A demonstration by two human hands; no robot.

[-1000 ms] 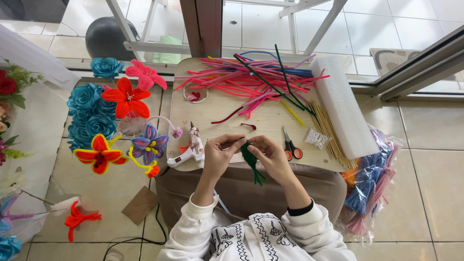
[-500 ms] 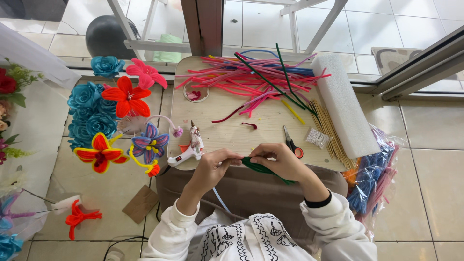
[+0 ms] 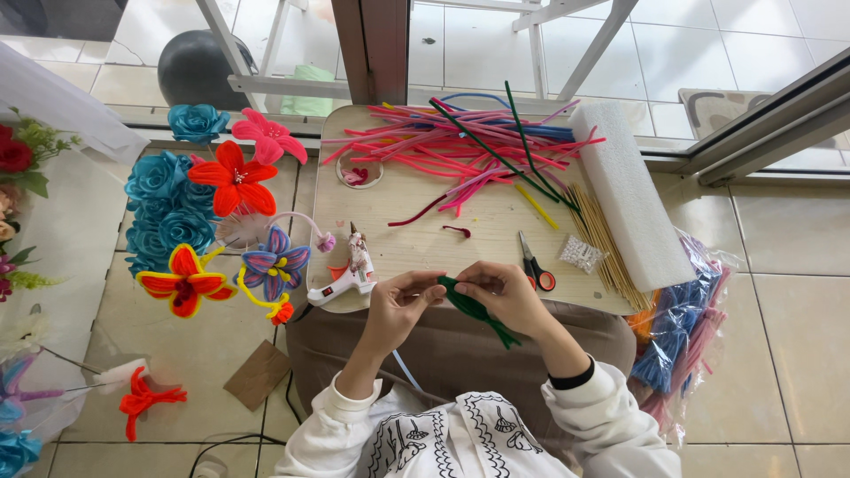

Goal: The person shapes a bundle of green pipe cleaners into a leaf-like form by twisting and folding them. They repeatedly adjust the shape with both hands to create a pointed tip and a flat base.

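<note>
We see both hands meeting just above the near edge of the wooden worktop (image 3: 416,221), over the person's lap. The left hand (image 3: 396,312) has its grip pinched together on one end of a dark green pipe cleaner piece (image 3: 476,310), thumb and forefinger closed on it. The right hand (image 3: 505,296) is clamped on the same green piece from the other side, fingers curled over it, while the loose green tail hangs down and to the right below the wrist, in front of the brown lap.

Just left of the left hand a white glue gun (image 3: 347,281) lies at the worktop's edge. Just right of the right hand rest small scissors with red handles (image 3: 534,266), and beside them a small clear bag of pale beads (image 3: 582,253). A bundle of thin wooden sticks (image 3: 604,239) lies slanted next to a long white foam block (image 3: 631,190). At the far side of the worktop a heap of pink, red, blue and green pipe cleaners (image 3: 469,146) is spread out, with a small round dish (image 3: 359,172) to its left.

On the floor to the left we see finished pipe cleaner flowers: a cluster of teal roses (image 3: 159,208), a red flower (image 3: 232,180), a pink one (image 3: 270,134), a red and yellow one (image 3: 184,281) and a purple one (image 3: 276,262). Bagged pipe cleaners (image 3: 682,336) lie on the floor at the right.
</note>
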